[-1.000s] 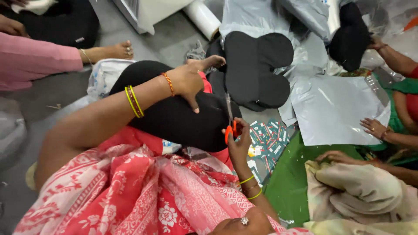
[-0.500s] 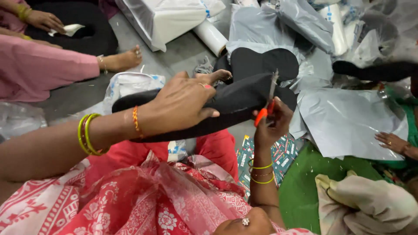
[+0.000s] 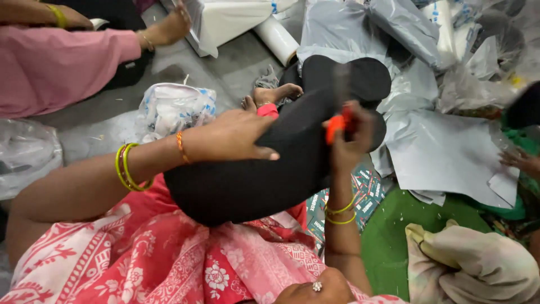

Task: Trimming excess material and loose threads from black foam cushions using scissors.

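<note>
Two hands on a black cloth piece held over the lap, seen from the head camera.

The left hand (image 3: 233,135) lies flat, palm down, fingers stretched toward the right, pressing on the black piece (image 3: 259,174), which rests across the red patterned lap (image 3: 169,264) and slants up toward the far right. The left forearm crosses in from the left edge, bangles at the wrist. The right hand (image 3: 349,138) rises upright from below, clenched around orange-handled scissors (image 3: 336,125) at the piece's right edge; the blades are blurred. Grey plastic sheets (image 3: 450,152) crowd the floor to the right, a white bag (image 3: 174,107) lies just beyond the left hand, and another person's pink sleeve (image 3: 62,67) fills the far-left corner. Bare grey floor (image 3: 236,67) shows ahead.
</note>
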